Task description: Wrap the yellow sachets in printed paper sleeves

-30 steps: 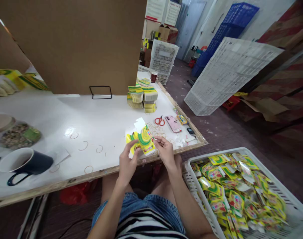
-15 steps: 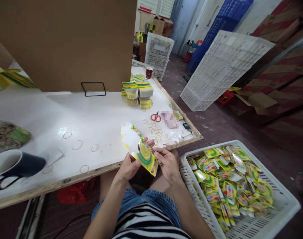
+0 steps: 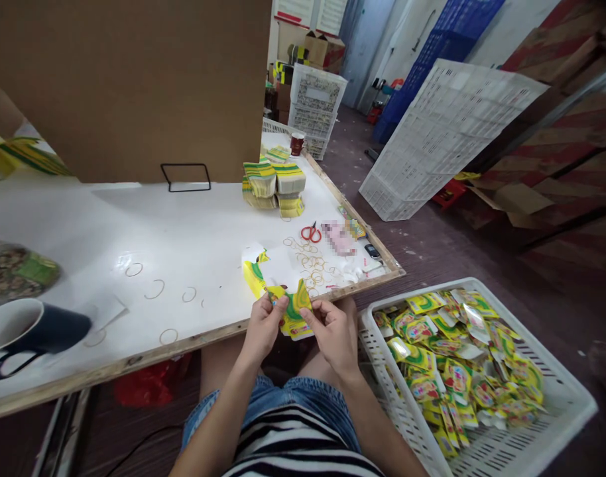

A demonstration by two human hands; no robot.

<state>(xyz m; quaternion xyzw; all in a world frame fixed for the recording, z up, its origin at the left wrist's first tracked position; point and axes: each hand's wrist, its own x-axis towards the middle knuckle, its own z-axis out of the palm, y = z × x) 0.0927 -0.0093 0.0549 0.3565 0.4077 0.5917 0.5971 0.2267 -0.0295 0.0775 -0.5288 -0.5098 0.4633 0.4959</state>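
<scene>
Over the table's front edge, both of my hands pinch a yellow and green printed card (image 3: 298,324), which looks folded or bent across its middle. My left hand (image 3: 264,326) is closed on its left side, thumb on top. On its right side, my right hand (image 3: 335,334) grips with thumb and fingers. Just beyond my hands, more printed cards (image 3: 253,277) lie on the white tabletop, some with the white side up. Loose rubber bands (image 3: 315,265) are scattered to their right.
At my right stands a white plastic crate (image 3: 564,414) heaped with yellow-green packs. Red-handled scissors (image 3: 311,232) and bundled card stacks (image 3: 276,179) sit farther back. A dark mug (image 3: 59,324) is at left. A large cardboard panel (image 3: 134,86) blocks the back.
The card, held flat and tilted before, now looks folded between my hands. My left hand has shifted slightly right and up onto it. The loose cards on the table have changed arrangement.
</scene>
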